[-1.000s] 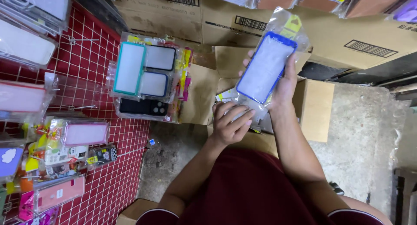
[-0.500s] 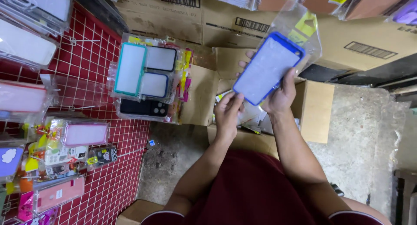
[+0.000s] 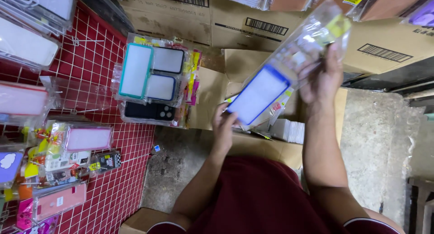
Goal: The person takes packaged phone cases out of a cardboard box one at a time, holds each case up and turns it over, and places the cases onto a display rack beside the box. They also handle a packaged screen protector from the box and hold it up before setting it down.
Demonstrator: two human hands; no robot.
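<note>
Blue-edged phone case (image 3: 258,94) in clear bag, pinched in both hands' grip, left hand (image 3: 224,125), right hand (image 3: 320,78), open carton (image 3: 271,141) beneath, red grid rack (image 3: 97,112) beside

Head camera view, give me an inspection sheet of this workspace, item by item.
Surface: open cardboard box below the hands, grey concrete floor around it.
Job's things: blue-rimmed phone case in a clear plastic sleeve, held tilted above the box.
Clutter: white card stack in the box; packaged cases hanging on the red wire grid.
Grips: left hand holds the case's lower end; right hand holds the sleeve's upper part.
Cables: nothing seen.
Surroundings: stacked brown cartons behind.
</note>
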